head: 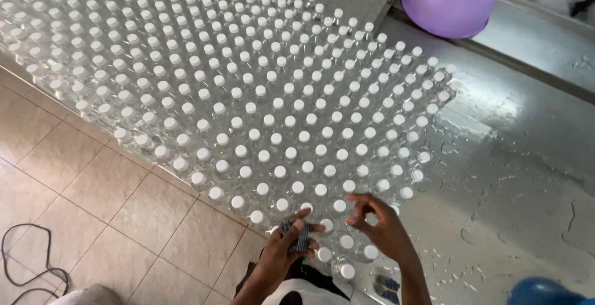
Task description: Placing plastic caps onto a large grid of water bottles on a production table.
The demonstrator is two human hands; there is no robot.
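1. Clear plastic bottles (248,94) with white caps stand packed in tight rows across a wet steel table (514,175), filling the frame from the upper left down to my hands at the bottom centre.
2. My left hand (286,250) pinches a small dark stack of labels (299,235) between thumb and fingers, just over the nearest caps.
3. My right hand (379,225) hovers beside it, fingers curled with thumb and forefinger nearly meeting; I cannot tell whether they hold anything.
4. To do this well, I judge I should peel one piece at a time and keep the stack dry.
5. Water beads on the steel at the right; a purple bowl (449,1) sits upper right, tan floor tiles (93,187) and a black cable (28,261) lie lower left.
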